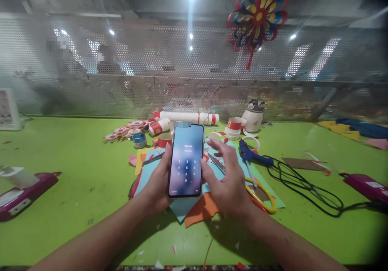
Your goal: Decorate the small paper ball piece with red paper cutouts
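A smartphone point(186, 164) stands upright in my left hand point(157, 182), its lit screen showing a number keypad. The left fingers wrap behind the phone and the thumb lies along its left edge. My right hand point(227, 178) is at the phone's right side, fingers apart and curved, with the thumb close to the screen's edge; whether it touches cannot be made out. Below the hands lie light blue paper point(181, 210) and orange paper point(201, 210). Scissors with yellow handles point(269, 200) lie partly hidden behind my right hand.
A blue glue gun point(254, 155) with a black cable point(315, 194) lies to the right. Paper cups point(233, 127), a stacked cup tube point(188, 117), a blue-lidded jar point(139, 140) and a white jug point(254, 116) stand behind. Purple power strips point(28, 196) sit at both sides of the green table point(75, 230).
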Demonstrator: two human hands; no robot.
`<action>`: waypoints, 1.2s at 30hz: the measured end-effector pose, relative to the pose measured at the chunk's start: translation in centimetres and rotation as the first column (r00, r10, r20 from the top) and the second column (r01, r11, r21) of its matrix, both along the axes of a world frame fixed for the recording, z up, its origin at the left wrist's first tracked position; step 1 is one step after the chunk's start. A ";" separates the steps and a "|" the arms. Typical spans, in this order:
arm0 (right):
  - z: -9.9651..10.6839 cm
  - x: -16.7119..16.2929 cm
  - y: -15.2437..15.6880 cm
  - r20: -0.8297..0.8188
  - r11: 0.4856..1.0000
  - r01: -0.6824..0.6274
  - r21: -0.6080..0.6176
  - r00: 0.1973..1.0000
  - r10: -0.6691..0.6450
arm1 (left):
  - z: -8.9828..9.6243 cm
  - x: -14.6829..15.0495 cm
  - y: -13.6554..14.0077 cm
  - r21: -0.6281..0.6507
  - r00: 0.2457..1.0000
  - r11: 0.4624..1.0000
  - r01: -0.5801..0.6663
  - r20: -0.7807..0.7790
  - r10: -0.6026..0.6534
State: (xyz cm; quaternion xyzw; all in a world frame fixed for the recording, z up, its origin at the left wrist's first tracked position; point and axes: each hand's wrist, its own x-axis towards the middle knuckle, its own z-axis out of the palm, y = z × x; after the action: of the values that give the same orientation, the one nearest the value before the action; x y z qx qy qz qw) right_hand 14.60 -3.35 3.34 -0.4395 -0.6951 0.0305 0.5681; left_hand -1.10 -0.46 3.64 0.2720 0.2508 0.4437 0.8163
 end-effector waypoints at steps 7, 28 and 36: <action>-0.2 -0.9 -1.2 0.472 0.967 -0.220 0.127 0.871 0.136 | -0.1 0.1 0.5 0.044 0.995 0.998 0.045 0.089 -0.049; -1.1 0.2 -0.5 0.357 0.934 -0.227 0.276 0.927 0.120 | 0.1 -0.5 1.3 0.026 0.986 0.999 0.039 0.159 -0.043; -1.0 0.0 -0.6 0.358 0.941 -0.234 0.245 0.924 0.136 | 0.3 -0.2 0.8 0.031 0.986 0.998 0.050 0.156 -0.054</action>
State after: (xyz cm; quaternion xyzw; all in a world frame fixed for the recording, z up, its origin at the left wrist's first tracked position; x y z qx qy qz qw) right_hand 14.55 -3.91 2.39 -0.2841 -0.8176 -0.0905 0.4926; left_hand -1.33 0.37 3.95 0.2536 0.1726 0.4457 0.8410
